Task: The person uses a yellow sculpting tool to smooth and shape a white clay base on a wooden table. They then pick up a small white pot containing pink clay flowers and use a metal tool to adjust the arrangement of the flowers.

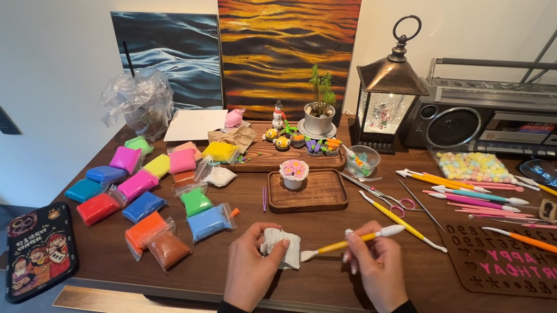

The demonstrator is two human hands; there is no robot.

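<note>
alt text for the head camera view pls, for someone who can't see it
A person's left hand holds a lump of white clay while the right hand presses a yellow-handled sculpting tool against it, over a dark wooden table. Bright clay packets lie to the left, more modelling tools to the right, and a small clay flower pot sits on a wooden tray behind.

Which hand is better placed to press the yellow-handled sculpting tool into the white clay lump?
Likely the right hand: it grips the yellow-handled sculpting tool, whose white tip sits beside the white clay lump. The left hand is occupied holding that lump.
</note>
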